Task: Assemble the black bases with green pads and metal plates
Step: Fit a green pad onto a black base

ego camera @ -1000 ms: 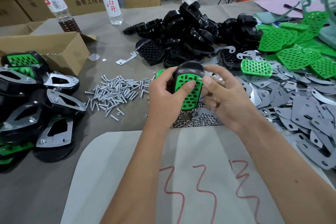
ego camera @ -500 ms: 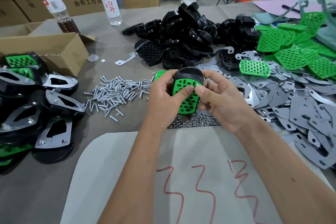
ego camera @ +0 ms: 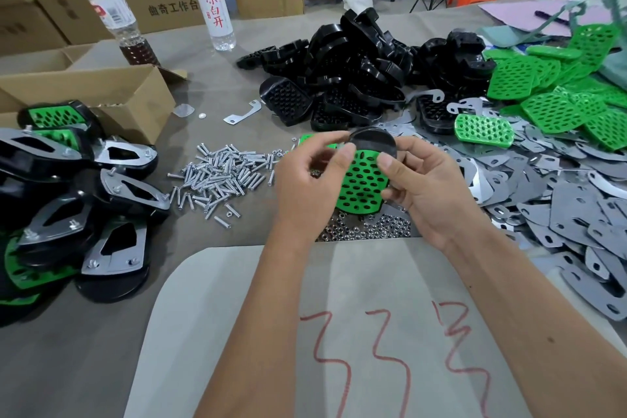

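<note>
Both hands clamp one black base (ego camera: 372, 143), the left hand (ego camera: 310, 180) and right hand (ego camera: 427, 187) thumbing its green pad (ego camera: 363, 185) flat, apparently to seat it.

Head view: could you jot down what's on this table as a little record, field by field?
In hands: black base with green pad
Right hand: grips the base, thumb on the pad
Left hand: fingers at the base's top edge
Left of hands: screws
Under hands: nuts
Far left: finished units
Right: metal plates, loose pads
Back: loose bases, two bottles
</note>
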A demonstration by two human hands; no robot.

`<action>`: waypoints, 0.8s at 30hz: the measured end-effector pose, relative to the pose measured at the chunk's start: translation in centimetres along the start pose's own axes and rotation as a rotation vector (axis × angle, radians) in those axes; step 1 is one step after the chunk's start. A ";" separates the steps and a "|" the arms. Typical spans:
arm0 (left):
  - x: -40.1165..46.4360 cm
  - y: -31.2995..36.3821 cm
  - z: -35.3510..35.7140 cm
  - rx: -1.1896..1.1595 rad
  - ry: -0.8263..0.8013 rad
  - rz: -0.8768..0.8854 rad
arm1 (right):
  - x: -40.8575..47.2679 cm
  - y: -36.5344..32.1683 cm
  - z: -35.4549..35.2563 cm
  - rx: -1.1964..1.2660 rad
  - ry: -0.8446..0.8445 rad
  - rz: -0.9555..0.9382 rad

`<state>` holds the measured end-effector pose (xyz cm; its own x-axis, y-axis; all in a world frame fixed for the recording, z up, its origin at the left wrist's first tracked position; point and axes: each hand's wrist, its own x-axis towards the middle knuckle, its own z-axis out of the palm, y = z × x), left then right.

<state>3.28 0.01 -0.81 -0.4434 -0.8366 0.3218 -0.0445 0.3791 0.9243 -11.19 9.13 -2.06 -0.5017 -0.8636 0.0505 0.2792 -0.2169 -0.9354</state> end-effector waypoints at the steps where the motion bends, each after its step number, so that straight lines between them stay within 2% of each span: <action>1: 0.3 -0.4 -0.8 0.240 0.122 -0.029 | 0.1 0.1 0.0 -0.012 0.019 -0.003; 3: 0.5 -1.4 -2.8 0.728 0.309 -0.152 | 0.2 0.5 0.0 -0.102 0.045 -0.013; 4: 0.6 -1.7 -3.6 0.855 0.340 -0.234 | 0.2 0.7 0.0 -0.170 0.067 -0.017; 6: 0.5 -2.1 -4.2 0.978 0.336 -0.357 | 0.3 1.0 0.1 -0.267 0.123 -0.029; 10: 0.4 -1.9 -3.4 1.121 0.261 -0.376 | 0.3 1.1 0.4 -0.274 0.165 -0.086; 12: 0.6 -2.0 -3.3 1.112 0.267 -0.362 | 0.1 0.9 0.3 -0.278 0.227 -0.102; 16: 0.5 -2.0 -3.7 1.052 0.331 -0.355 | -0.3 0.7 0.5 -0.456 0.277 -0.248; 19: 0.9 -1.5 -3.7 0.890 0.395 -0.204 | -0.6 0.5 1.0 -0.715 0.248 -0.457; 21: 1.1 -0.9 -2.6 0.649 0.299 -0.023 | -0.8 0.5 1.6 -0.892 0.152 -0.587; 24: 0.4 -0.3 0.1 0.403 0.103 0.127 | -0.9 0.9 2.3 -1.001 0.051 -0.610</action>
<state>3.01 -0.39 -0.95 -0.3773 -0.8004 0.4658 -0.3502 0.5889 0.7284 -8.63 8.63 -2.12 -0.3688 -0.7157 0.5931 -0.7759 -0.1143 -0.6204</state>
